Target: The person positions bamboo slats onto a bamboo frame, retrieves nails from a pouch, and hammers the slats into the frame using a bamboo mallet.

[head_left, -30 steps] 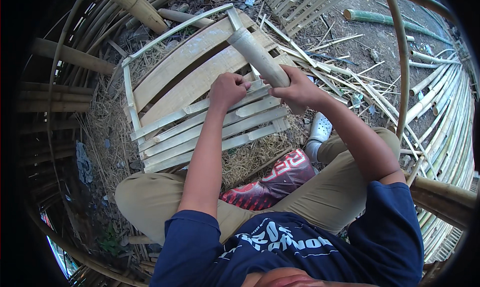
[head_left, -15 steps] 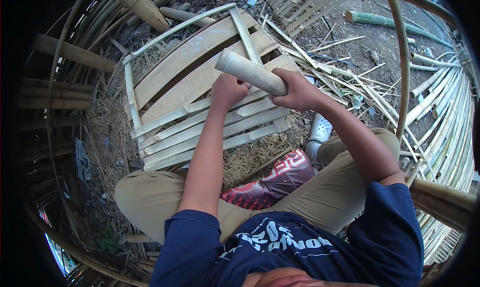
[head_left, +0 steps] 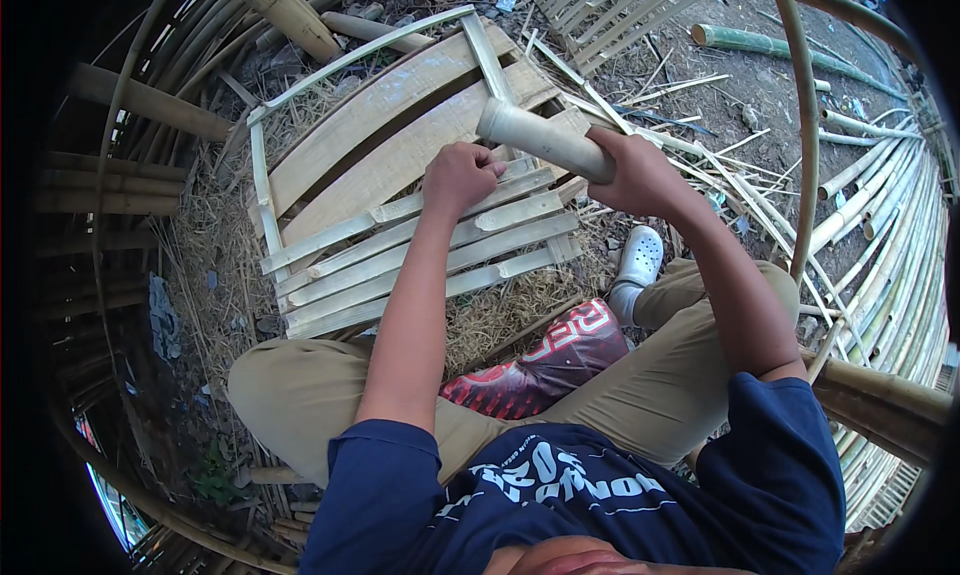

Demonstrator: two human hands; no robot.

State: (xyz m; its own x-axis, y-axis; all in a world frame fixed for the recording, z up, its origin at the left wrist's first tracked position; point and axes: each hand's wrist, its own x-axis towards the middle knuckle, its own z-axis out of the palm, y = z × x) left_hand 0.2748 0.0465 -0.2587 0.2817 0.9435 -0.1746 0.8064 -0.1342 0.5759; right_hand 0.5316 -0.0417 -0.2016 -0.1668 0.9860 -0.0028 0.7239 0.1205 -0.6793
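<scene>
At the far left, stacked brown bamboo poles (head_left: 130, 105) lie at the rim of the view over straw-strewn ground (head_left: 215, 265). Next comes the pale panel of flat split-bamboo slats (head_left: 400, 175), lying on that ground in front of the seated person's knees.

The left hand (head_left: 462, 175) rests as a closed fist on the slats near the panel's right side, fingers curled under and pressed together; whether they pinch a nail, a pin or only the slat edge is hidden beneath the knuckles. Just to its right, the right hand (head_left: 640, 170) is wrapped tight around the near end of a short, thick, pale round bamboo club (head_left: 535, 135), whose free end hangs above the panel, close over the left fist.

Judging by this pose, the step in hand is a fastening stroke on the slats. The next blow would call for a short, straight fall beside the left knuckles, with that fist steady.

Farther right lie a white perforated clog (head_left: 640, 258), loose thin bamboo strips (head_left: 690, 145) and bent long canes (head_left: 880, 225). The club's striking point and any fastener cannot be made out.
</scene>
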